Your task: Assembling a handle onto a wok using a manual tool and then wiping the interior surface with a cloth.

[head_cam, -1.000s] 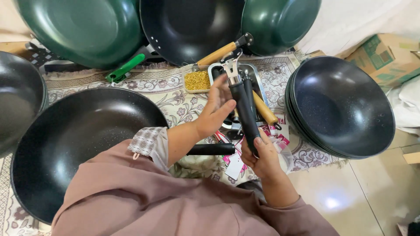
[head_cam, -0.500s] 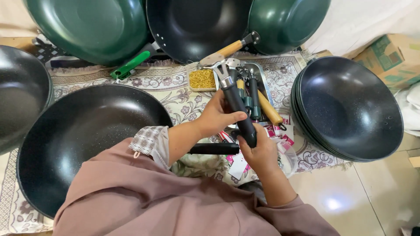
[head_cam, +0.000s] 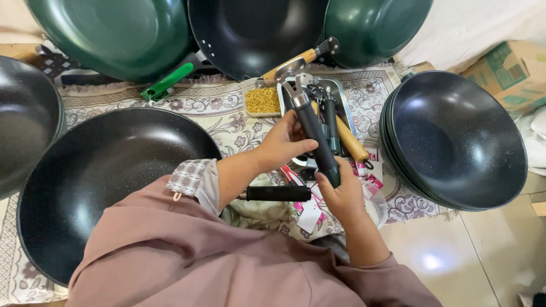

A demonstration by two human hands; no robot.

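Since a second ago the long black pan handle with a metal bracket end (head_cam: 311,128) has tilted so its bracket points up over the steel tray (head_cam: 341,91). My right hand (head_cam: 341,196) is clamped round its lower end, and my left hand (head_cam: 284,142) pinches mid-shaft to steady it above the patterned cloth (head_cam: 227,122).

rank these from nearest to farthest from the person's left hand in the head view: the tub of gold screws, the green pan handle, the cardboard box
Measured from the left hand:
1. Tub of gold screws, just above the hand on the patterned cloth.
2. Green pan handle, up and to the left, under the green pan.
3. Cardboard box, far right edge.
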